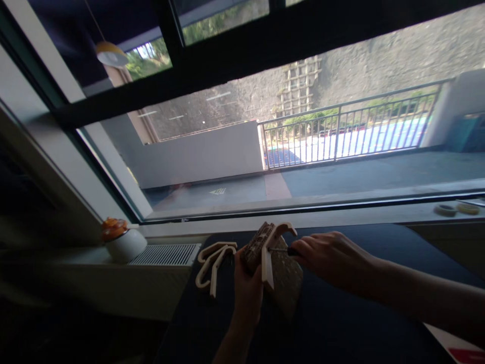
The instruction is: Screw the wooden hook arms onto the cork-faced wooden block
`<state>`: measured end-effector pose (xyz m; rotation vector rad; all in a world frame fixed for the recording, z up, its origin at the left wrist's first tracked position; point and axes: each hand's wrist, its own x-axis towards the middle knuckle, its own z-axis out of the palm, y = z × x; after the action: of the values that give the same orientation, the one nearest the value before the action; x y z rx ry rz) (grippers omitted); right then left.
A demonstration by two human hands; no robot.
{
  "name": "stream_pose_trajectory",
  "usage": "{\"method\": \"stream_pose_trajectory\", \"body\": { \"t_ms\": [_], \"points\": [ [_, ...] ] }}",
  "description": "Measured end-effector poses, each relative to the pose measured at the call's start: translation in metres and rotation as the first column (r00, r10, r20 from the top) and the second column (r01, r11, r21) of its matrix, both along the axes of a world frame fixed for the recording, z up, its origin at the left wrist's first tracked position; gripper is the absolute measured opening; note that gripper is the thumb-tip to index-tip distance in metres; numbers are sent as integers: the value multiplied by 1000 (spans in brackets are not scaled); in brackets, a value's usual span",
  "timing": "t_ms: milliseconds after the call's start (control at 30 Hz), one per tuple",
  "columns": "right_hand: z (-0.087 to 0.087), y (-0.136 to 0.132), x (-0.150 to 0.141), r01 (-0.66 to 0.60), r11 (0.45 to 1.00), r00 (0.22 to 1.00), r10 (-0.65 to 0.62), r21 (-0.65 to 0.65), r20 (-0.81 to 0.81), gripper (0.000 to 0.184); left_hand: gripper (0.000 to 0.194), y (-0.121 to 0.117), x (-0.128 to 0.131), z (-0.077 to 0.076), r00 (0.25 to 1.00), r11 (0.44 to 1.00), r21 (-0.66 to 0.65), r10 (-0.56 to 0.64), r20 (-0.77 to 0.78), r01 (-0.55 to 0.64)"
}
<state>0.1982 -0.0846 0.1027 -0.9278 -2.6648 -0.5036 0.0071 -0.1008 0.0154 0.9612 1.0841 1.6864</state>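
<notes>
A left hand (248,285) clasps a bark-edged board (287,278). The right hand (328,254), at three o'clock, grips a screwdriver (281,249); wooden hooks (215,266) lie at nine.

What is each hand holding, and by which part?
Left hand: the wood block, by its bark edge, near the pale hook. Right hand: a thin-shafted tool, apparently a screwdriver, by its dark handle.
</notes>
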Motion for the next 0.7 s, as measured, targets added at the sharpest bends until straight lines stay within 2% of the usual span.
{"method": "stream_pose_trajectory", "body": {
  "t_ms": [33, 100, 167, 200, 233, 300, 333, 400, 467, 533, 600, 667, 700],
  "points": [
    [-2, -1, -1, 96, 985, 991, -108, -141, -82, 23, 50, 0, 1, 2, 999, 999, 26, 23, -34, -22],
    [-2, -3, -3, 200, 885, 935, -301, -421, -188, 34, 48, 0, 1, 4, 994, 997, 67, 46, -95, -40],
    [2, -3, -6, 184, 777, 902, -377, -602, -212, 46, 48, 2, 1, 5, 991, 997, 68, 48, -121, -40],
    [5, -2, -7, 164, 750, 906, -372, -641, -203, 47, 49, 3, 0, 4, 992, 998, 54, 44, -117, -38],
    [9, -2, -8, 154, 751, 919, -349, -642, -187, 44, 50, 4, -1, 3, 994, 999, 35, 35, -103, -31],
    [17, -3, -11, 165, 825, 950, -280, -541, -137, 24, 55, 6, -2, -1, 998, 1000, -8, 3, -59, -3],
    [20, -3, -11, 154, 882, 970, -221, -446, -102, 19, 56, 6, -3, -2, 999, 999, -29, -16, -34, 15],
    [24, -6, -13, 54, 979, 999, -53, -199, 8, 28, 58, 7, -5, -4, 999, 997, -62, -39, 14, 40],
    [24, -9, -13, -108, 994, 981, 101, 35, 165, 25, 57, 6, -6, -4, 997, 995, -86, -45, 55, 50],
    [20, -11, -13, -223, 962, 949, 177, 156, 262, 20, 55, 4, -6, -4, 997, 994, -94, -44, 67, 50],
    [13, -10, -12, -213, 969, 961, 184, 128, 208, 20, 54, 2, -5, -5, 998, 996, -82, -32, 49, 36],
    [6, -8, -11, -78, 996, 997, 78, -49, 1, 16, 54, 0, -4, -7, 1000, 998, -55, -16, 25, 17],
    [5, -6, -11, 4, 983, 993, -26, -185, -116, 14, 53, -1, -3, -9, 1000, 999, -39, -16, 12, 16]
  ]
}}
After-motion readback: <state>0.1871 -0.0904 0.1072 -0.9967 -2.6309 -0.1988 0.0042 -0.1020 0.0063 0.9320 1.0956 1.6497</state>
